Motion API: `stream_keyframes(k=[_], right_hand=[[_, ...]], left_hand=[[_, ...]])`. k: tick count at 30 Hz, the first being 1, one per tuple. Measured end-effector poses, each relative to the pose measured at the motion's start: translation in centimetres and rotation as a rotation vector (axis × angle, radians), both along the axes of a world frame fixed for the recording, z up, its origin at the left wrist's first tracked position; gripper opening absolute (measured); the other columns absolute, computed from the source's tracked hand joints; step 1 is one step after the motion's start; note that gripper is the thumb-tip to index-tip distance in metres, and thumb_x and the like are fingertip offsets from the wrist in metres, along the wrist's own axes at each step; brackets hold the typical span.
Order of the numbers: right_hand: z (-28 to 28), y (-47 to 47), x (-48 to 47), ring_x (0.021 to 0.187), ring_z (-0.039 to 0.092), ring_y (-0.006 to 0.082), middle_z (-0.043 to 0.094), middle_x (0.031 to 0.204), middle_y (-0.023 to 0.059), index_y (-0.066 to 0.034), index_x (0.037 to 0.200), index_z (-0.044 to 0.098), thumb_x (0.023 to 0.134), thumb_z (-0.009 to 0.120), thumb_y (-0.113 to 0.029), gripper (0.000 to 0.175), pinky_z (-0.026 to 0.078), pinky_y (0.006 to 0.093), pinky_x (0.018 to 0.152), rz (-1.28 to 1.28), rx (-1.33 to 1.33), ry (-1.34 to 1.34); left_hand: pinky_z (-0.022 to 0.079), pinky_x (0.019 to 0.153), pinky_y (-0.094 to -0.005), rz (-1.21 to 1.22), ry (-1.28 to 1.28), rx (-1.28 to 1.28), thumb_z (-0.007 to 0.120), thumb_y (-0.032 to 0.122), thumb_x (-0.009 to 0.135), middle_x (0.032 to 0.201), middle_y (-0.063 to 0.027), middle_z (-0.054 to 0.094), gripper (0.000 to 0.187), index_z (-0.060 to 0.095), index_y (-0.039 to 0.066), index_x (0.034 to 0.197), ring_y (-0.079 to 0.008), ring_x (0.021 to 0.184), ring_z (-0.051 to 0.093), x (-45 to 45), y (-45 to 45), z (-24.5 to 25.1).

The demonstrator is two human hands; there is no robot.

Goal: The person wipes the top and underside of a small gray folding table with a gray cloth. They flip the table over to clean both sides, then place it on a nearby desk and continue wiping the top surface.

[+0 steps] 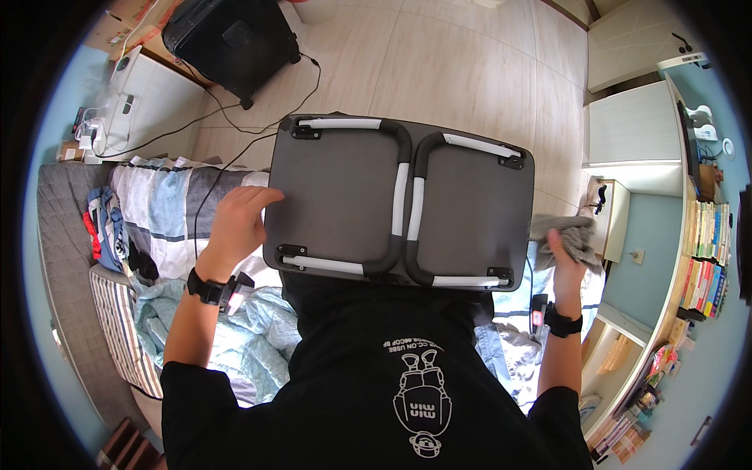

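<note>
A folding lap table [341,188] lies underside up across my lap, its two metal-tube legs with black foam sleeves folded flat. The table's left edge is in the grip of my left hand [238,226], fingertips over the brown underside and part of the thumb hidden by the hand. Off the right edge, my right hand [567,270] is shut on a crumpled grey cloth [567,235], the thumb pressed on top. Black straps with small devices circle both wrists.
Behind me spreads a bed with a striped cover [167,200] and a rumpled light-blue quilt [258,346]. A black suitcase [232,41] stands on the tiled floor, with black cables [317,76] near it. At right are a white cabinet [631,129] and shelved books [708,235].
</note>
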State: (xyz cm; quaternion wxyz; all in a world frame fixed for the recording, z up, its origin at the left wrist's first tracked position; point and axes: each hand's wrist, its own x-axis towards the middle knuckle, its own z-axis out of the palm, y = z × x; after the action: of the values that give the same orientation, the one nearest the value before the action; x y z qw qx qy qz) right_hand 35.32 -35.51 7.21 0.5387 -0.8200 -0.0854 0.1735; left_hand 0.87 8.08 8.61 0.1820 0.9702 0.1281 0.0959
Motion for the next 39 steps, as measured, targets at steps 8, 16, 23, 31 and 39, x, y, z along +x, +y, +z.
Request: stream_keyframes(k=[8,16,23,31,39], right_hand=[[2.7,7.2,-6.5,0.092,0.067,0.0202,0.072,0.098,0.0087,-0.0022,0.112,0.068,0.089,0.08,-0.018,0.031,0.053,0.0346,0.084,0.916,-0.09,0.286],[2.1,8.0,-9.1,0.09,0.061,0.0383,0.066,0.093,0.0151,-0.0036,0.101,0.068,0.076,0.074,-0.01,0.027,0.052,0.0425,0.081,1.198,-0.378,-0.179],[0.7,7.5,-10.1,0.081,0.067,0.0372,0.069,0.087,0.0131,-0.0029,0.09,0.066,0.077,0.074,-0.011,0.018,0.055,0.0409,0.073,1.046,-0.165,-0.145],[-0.5,3.8,-10.1,0.077,0.069,0.023,0.072,0.091,0.0087,-0.0038,0.099,0.067,0.087,0.075,-0.009,0.016,0.055,0.0337,0.07,0.717,0.288,0.347],[-0.8,-0.4,-9.4,0.055,0.053,0.0207,0.059,0.066,0.0144,0.0005,0.076,0.058,0.084,0.059,-0.025,0.027,0.04,0.0308,0.052,0.389,0.581,0.412]], left_hand=[[0.057,0.074,-0.0401,-0.133,0.472,-0.733,0.076,0.032,0.09,0.089,-0.0141,0.075,0.031,0.07,0.004,0.103,-0.032,0.087,0.073,6.8,-6.7,2.1],[0.054,0.067,-0.0413,-0.455,0.406,-0.091,0.076,0.044,0.087,0.08,-0.0112,0.065,0.043,0.062,0.003,0.088,-0.0322,0.075,0.067,7.4,-12.2,-1.8],[0.052,0.062,-0.0385,-0.465,0.086,-0.099,0.077,0.036,0.086,0.076,-0.0102,0.059,0.039,0.058,0.003,0.081,-0.0289,0.069,0.064,6.1,-12.8,-4.5],[0.049,0.055,-0.0397,-0.456,-0.029,-0.25,0.079,0.03,0.084,0.069,-0.0096,0.055,0.037,0.054,0.003,0.077,-0.0307,0.061,0.06,5.7,-12.3,-3.6],[0.039,0.046,-0.0384,-0.356,-0.31,-0.574,0.076,0.02,0.071,0.059,-0.0077,0.046,0.027,0.053,0.006,0.071,-0.0309,0.048,0.05,3.6,-9.7,0.0]])
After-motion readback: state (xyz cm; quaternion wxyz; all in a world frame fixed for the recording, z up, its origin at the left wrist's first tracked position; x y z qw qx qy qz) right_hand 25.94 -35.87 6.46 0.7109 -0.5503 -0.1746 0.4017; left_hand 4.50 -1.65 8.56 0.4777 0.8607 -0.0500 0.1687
